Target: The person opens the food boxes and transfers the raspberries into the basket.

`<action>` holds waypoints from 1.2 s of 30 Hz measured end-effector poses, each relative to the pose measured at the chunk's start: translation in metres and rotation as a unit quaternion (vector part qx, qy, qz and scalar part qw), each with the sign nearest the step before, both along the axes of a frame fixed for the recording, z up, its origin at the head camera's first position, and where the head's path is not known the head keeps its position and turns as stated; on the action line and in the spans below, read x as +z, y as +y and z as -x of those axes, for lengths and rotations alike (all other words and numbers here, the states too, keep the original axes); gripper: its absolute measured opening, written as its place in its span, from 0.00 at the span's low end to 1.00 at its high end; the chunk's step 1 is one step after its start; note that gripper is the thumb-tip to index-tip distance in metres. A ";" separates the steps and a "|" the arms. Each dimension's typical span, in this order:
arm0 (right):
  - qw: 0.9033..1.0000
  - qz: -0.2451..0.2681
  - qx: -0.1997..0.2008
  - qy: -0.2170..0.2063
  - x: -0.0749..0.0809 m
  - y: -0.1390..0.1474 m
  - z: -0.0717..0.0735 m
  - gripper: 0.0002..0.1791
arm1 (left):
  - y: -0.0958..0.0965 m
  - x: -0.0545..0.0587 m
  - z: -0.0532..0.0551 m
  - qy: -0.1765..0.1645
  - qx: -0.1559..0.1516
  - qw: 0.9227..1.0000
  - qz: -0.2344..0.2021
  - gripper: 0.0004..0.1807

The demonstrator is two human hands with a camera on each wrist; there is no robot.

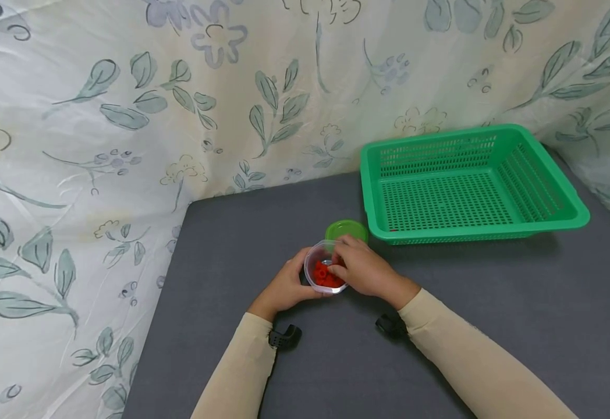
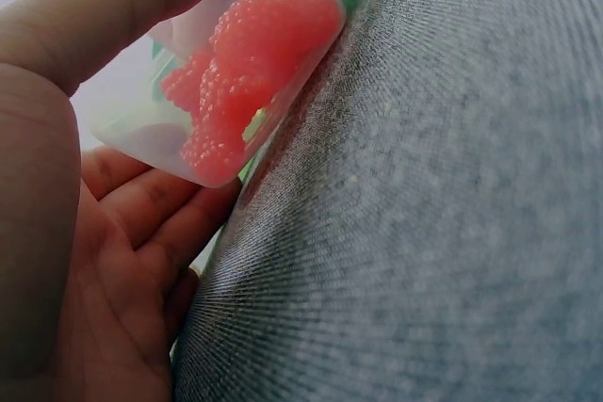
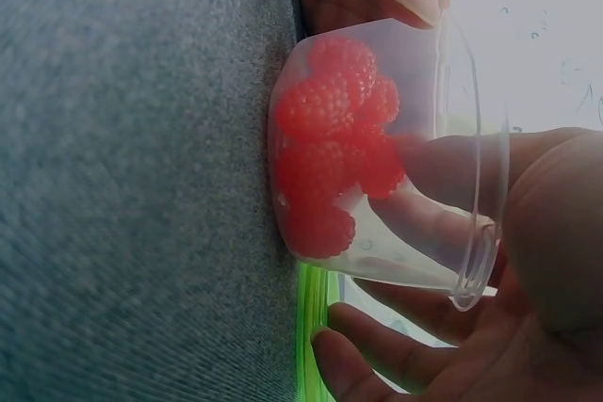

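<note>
On the far left, a leaf-patterned cloth [image 1: 127,116] runs alongside the dark worktop [image 1: 216,279] and up behind it. Next comes the left hand [image 1: 286,285], its fingers curved round the side of a clear plastic cup [image 3: 419,72], thumb on the near side. The cup sits roughly upright, its base at or very near the worktop, with several red raspberries [image 1: 323,276] heaped at the bottom. Just behind it lies a green lid [image 1: 347,230], off the cup. From the right, the right hand [image 1: 366,270] reaches in over the rim — thumb and forefinger inside, seemingly pinching one berry [image 3: 379,165], the remaining fingers spread outside the wall. Farther right stands a green basket [image 1: 441,198], a small red speck showing at its near left corner.

The step in hand looks like handling berries one at a time; whether this one is going in or coming out, the pictures cannot tell. The next move probably calls for a steady cup and a light touch — soft-looking berries could squash.
</note>
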State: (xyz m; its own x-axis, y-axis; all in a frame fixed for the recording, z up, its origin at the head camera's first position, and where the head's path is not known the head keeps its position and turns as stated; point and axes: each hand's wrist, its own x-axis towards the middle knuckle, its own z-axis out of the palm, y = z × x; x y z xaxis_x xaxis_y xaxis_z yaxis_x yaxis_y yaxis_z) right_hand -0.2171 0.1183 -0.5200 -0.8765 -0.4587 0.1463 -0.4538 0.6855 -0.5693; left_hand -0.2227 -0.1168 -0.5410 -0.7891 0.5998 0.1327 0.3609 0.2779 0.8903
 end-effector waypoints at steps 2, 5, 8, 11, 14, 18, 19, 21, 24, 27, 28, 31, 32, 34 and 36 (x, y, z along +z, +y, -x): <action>1.000 0.000 -0.001 -0.002 0.001 0.000 0.001 0.09 | -0.002 -0.012 0.006 0.003 0.003 1.000 0.001 0.49; 1.000 0.003 -0.002 -0.003 0.001 0.001 0.002 0.08 | -0.004 -0.028 0.014 0.006 0.003 1.000 0.000 0.52; 1.000 0.017 -0.003 -0.001 0.003 0.004 0.004 0.08 | -0.004 -0.028 0.014 0.007 0.001 1.000 -0.006 0.52; 0.999 0.036 -0.002 0.005 0.006 0.007 0.005 0.08 | -0.004 -0.027 0.014 0.007 0.001 1.000 -0.001 0.51; 0.998 0.057 0.004 0.007 0.011 0.009 0.006 0.08 | -0.005 -0.026 0.014 0.007 0.000 1.000 0.002 0.50; 0.995 0.096 0.015 -0.006 0.018 0.011 0.006 0.08 | -0.006 -0.025 0.014 0.005 -0.004 1.000 -0.003 0.50; 0.994 0.107 0.018 -0.008 0.019 0.012 0.006 0.07 | -0.006 -0.026 0.014 0.005 -0.003 1.000 -0.005 0.50; 0.992 0.127 0.024 -0.014 0.020 0.013 0.005 0.07 | -0.006 -0.026 0.014 0.006 -0.003 1.000 -0.008 0.50; 0.989 0.144 0.027 -0.020 0.022 0.014 0.005 0.06 | -0.005 -0.024 0.013 0.007 -0.001 1.000 -0.010 0.51; 0.988 0.152 0.025 -0.029 0.025 0.014 0.004 0.06 | -0.003 -0.015 0.009 0.004 0.000 1.000 -0.010 0.51; 0.987 0.154 0.025 -0.032 0.026 0.014 0.003 0.06 | -0.002 -0.009 0.007 0.001 -0.001 1.000 -0.011 0.50; 0.985 0.163 0.028 -0.038 0.029 0.015 0.002 0.05 | 0.001 0.005 0.000 -0.005 -0.002 1.000 -0.014 0.49; 0.985 0.166 0.029 -0.039 0.030 0.015 0.002 0.05 | 0.001 0.009 -0.002 -0.005 -0.003 1.000 -0.015 0.48; 0.984 0.172 0.030 -0.039 0.032 0.016 0.001 0.05 | 0.002 0.012 -0.004 -0.003 -0.003 1.000 -0.018 0.47; 0.983 0.175 0.032 -0.037 0.032 0.016 0.001 0.05 | 0.002 0.013 -0.004 -0.001 -0.003 1.000 -0.020 0.47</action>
